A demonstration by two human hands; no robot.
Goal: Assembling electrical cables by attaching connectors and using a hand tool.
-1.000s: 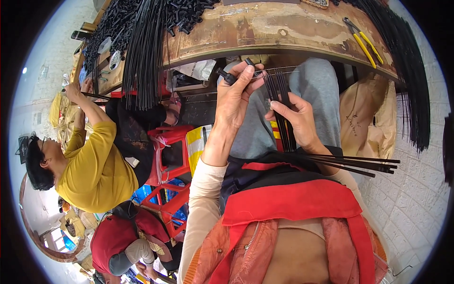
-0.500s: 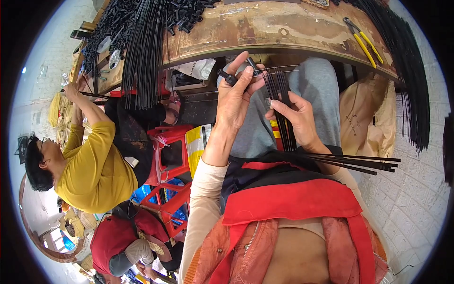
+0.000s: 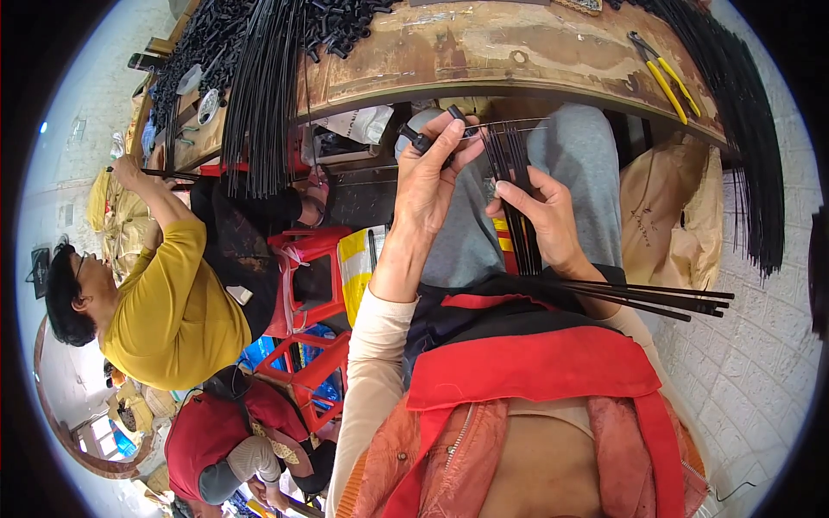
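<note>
The right hand (image 3: 550,210) is pinching a bundle of thin black rods (image 3: 522,239) between thumb and fingers, over the grey trousers (image 3: 579,160) and near the tabletop (image 3: 449,53) edge, while the left hand (image 3: 427,180) is gripping 2 black tubular pieces (image 3: 415,138) beside the rods' upper ends — contact between that hand and the rods cannot be determined. By judgement, the rods are appearing light, stiff yet springy and liable to slide or fan out, favouring a hold around the gathered middle; the tubular pieces are looking rigid and smooth, suiting a pinch along their sides.
</note>
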